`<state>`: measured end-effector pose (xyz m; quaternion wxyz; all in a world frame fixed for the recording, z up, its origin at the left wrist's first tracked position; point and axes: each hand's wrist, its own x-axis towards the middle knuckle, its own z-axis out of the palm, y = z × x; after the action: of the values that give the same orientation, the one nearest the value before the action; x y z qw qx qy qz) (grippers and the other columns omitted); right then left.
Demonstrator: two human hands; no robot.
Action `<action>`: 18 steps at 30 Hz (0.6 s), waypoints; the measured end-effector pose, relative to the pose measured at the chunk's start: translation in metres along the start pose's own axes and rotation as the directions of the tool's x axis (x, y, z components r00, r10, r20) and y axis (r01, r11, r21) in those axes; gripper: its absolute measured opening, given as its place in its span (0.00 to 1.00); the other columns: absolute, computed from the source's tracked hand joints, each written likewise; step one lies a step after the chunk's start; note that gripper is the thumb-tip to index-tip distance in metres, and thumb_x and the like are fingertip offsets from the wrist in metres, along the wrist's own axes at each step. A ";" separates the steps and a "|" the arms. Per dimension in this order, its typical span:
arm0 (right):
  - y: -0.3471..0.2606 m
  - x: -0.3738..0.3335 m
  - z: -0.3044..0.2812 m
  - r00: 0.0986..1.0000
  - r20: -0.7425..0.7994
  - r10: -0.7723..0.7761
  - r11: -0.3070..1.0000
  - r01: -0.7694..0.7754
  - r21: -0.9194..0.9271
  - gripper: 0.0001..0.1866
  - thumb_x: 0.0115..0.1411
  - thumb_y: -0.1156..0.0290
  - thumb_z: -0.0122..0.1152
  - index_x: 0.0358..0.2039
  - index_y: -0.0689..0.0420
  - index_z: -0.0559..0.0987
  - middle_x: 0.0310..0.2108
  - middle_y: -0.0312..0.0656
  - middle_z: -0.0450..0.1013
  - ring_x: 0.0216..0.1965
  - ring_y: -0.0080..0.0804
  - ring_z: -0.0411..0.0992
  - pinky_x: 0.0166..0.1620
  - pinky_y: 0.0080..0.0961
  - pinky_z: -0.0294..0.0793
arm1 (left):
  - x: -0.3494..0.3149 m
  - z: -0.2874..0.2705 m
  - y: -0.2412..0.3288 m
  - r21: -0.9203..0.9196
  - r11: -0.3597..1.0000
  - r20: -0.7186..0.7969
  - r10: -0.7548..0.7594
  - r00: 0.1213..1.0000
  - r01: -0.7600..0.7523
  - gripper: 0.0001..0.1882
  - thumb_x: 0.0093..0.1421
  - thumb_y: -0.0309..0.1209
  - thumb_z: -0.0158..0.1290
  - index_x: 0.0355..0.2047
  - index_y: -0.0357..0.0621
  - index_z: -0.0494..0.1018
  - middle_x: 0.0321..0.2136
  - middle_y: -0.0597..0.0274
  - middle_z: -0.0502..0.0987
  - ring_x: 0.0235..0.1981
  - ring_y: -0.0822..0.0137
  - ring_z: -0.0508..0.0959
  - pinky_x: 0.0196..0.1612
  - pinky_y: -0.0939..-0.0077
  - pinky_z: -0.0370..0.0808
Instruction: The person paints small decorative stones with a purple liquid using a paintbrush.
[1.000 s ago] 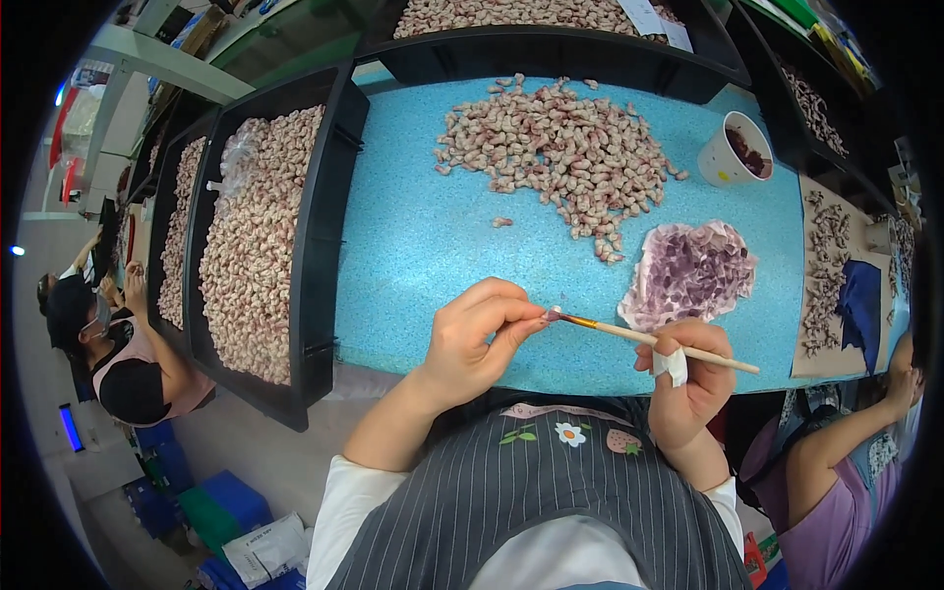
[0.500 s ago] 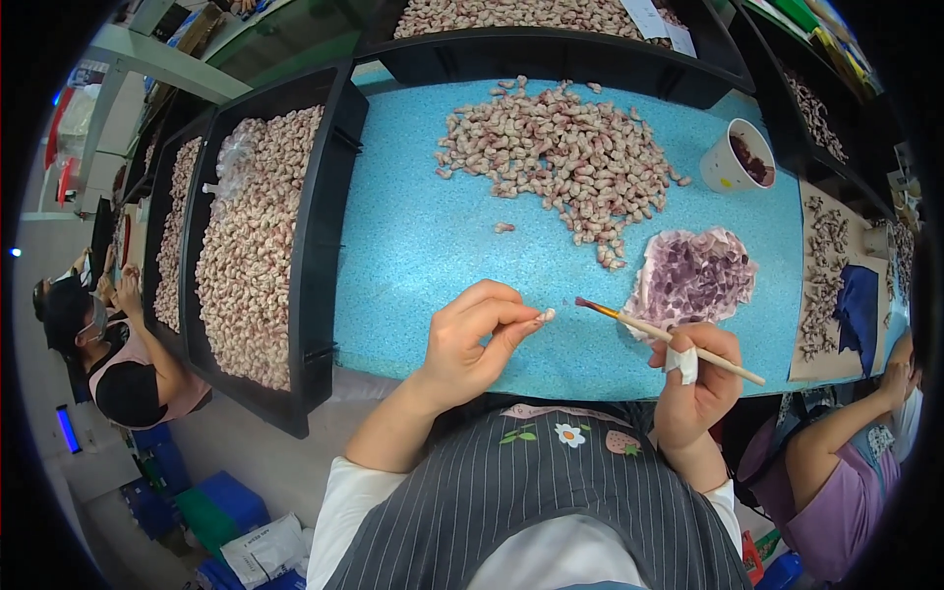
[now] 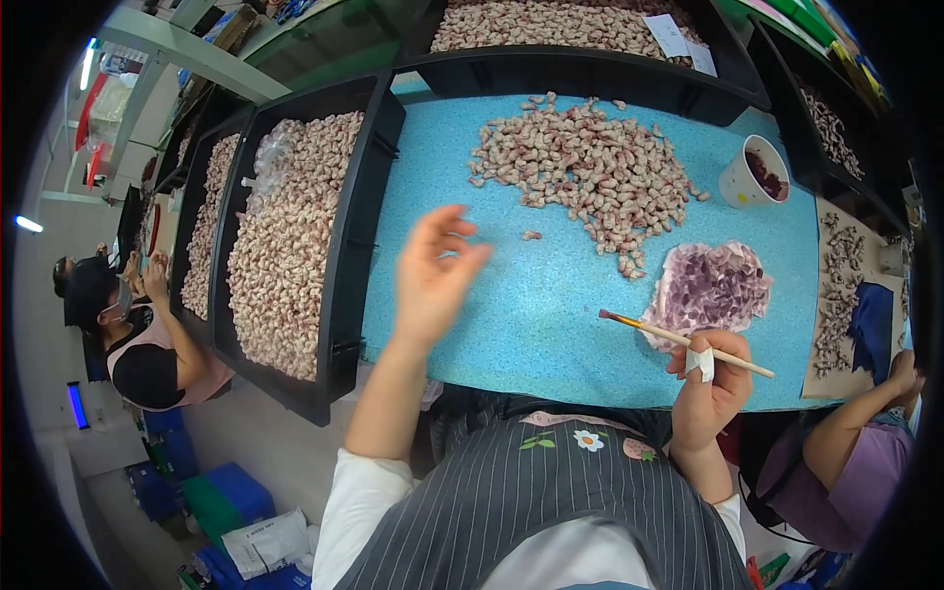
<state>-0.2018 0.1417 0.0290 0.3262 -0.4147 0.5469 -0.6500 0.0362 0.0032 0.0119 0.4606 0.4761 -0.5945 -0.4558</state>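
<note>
- Right now, the slender brush (image 3: 671,336) is sitting in the right hand (image 3: 716,382), fingers closing firmly around its pale handle.
- It's showing an orange-gold band and a reddish-purple tip, and it's pointing left and slightly away from the body, over the blue surface (image 3: 531,324).
- Its handle is crossing the near edge of a crumpled, purple-stained tissue (image 3: 715,285); I'm not managing to tell whether the two are touching.
- White tape (image 3: 700,365) is wrapping a digit of that right hand, and the hand is covering part of the handle.
- Over on the other side, the left hand (image 3: 431,280) is hanging above the surface, fingers curling loosely and standing apart from the thumb.
- It's coming out blurred, so the inside of that curl is staying hard to read.
- Beyond the hands, a pile of small whitish, red-tinged pieces (image 3: 590,172) is spreading out, while a single piece (image 3: 531,235) is lying just beside it.
- A white cup (image 3: 737,187) is standing to the right of the pile, its inside showing dark red; the near wall is hiding part of the contents.
- The far black tray (image 3: 590,79) is running off the top, and a co-worker in purple (image 3: 865,472) is being cut by the dark right rim.
</note>
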 end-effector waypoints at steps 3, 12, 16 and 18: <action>-0.001 0.000 0.001 1.000 0.000 -0.009 1.000 0.009 0.003 0.06 0.57 0.76 0.53 0.33 0.63 0.68 0.25 0.41 0.69 0.23 0.19 0.67 0.27 0.13 0.68 | 0.008 0.026 0.004 0.385 0.911 0.190 0.078 0.979 -0.147 0.17 0.49 0.32 0.57 0.37 0.35 0.68 0.29 0.53 0.73 0.25 0.68 0.73 0.26 0.76 0.71; 0.000 0.000 -0.001 0.999 -0.045 -0.003 1.000 0.003 -0.001 0.06 0.56 0.76 0.53 0.33 0.63 0.68 0.25 0.41 0.69 0.22 0.21 0.68 0.26 0.13 0.69 | 0.017 0.037 -0.017 0.674 0.661 0.278 0.188 0.942 -0.331 0.08 0.52 0.26 0.53 0.32 0.34 0.72 0.21 0.55 0.73 0.20 0.67 0.72 0.24 0.75 0.70; -0.003 0.004 -0.001 0.999 -0.044 0.005 1.000 -0.004 0.026 0.06 0.56 0.77 0.53 0.33 0.63 0.68 0.25 0.41 0.69 0.22 0.21 0.68 0.27 0.14 0.69 | -0.010 0.031 0.006 0.218 0.974 0.308 -0.132 0.942 0.065 0.07 0.56 0.23 0.50 0.35 0.34 0.72 0.25 0.58 0.76 0.22 0.74 0.74 0.24 0.80 0.71; -0.005 0.005 0.000 0.999 0.022 -0.032 0.996 0.030 0.085 0.06 0.56 0.78 0.52 0.34 0.63 0.68 0.26 0.41 0.69 0.23 0.21 0.68 0.27 0.15 0.70 | -0.029 0.031 0.012 0.041 0.977 0.351 -0.211 0.912 0.210 0.08 0.56 0.23 0.49 0.36 0.33 0.72 0.26 0.58 0.76 0.23 0.75 0.74 0.24 0.82 0.71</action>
<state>-0.2034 0.1385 0.0345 0.3396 -0.4166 0.5087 -0.6726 0.0072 0.0362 0.0154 0.2937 0.4482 -0.6135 -0.5800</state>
